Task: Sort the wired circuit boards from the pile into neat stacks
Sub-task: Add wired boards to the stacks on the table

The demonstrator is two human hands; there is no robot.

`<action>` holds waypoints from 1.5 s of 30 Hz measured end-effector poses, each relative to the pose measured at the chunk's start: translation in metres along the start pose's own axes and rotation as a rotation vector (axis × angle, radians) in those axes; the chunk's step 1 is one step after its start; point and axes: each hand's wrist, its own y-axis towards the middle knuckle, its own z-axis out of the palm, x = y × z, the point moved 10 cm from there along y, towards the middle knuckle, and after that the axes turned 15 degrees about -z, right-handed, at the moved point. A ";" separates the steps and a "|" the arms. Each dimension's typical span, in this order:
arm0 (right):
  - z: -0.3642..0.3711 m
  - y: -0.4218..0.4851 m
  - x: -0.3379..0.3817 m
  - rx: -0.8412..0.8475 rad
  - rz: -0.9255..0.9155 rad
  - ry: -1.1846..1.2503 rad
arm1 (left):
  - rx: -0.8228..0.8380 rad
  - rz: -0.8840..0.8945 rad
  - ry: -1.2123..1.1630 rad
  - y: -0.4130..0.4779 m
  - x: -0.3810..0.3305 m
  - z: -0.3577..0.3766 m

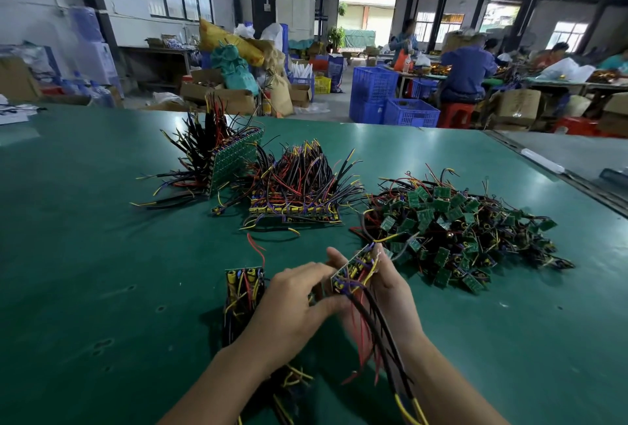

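The wired boards (355, 268) are held on edge just above the desk (85, 254). Their long axis runs from near-left to far-right, and the wires trail back toward the person. The right hand (390, 292) curls round them from behind, and the left hand (295, 299) pinches their near end, though blur smears the fingertips. A low stack (243, 295) is partly hidden by the left wrist. The loose pile (458, 231) lies just to the right, with the flat stack (295, 210) and upright stack (234, 159) beyond.

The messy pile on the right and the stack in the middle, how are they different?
The pile is jumbled, boards facing every way; the stack has boards lined up in flat layers. The pile's wires tangle; the stack's wires stick upward. Both are wired boards on the green table.
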 end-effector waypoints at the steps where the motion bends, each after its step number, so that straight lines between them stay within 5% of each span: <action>1: -0.001 0.000 0.002 0.000 -0.018 -0.026 | -0.006 0.004 -0.015 0.000 0.000 -0.001; 12: -0.001 0.002 0.032 0.124 -0.206 -0.250 | 0.020 0.016 -0.048 -0.004 0.002 -0.009; 20: -0.005 0.007 0.034 0.160 -0.321 -0.404 | 0.102 -0.163 -0.208 0.000 0.018 -0.012; 28: -0.004 0.007 0.037 0.179 -0.357 -0.388 | 0.183 -0.201 -0.323 0.003 0.026 -0.006; 39: -0.010 0.009 0.036 0.226 -0.379 -0.682 | 0.026 -0.163 -0.222 0.000 0.024 -0.013; 45: 0.003 0.004 0.034 0.344 -0.319 -0.632 | 0.086 -0.148 -0.348 -0.001 0.019 -0.013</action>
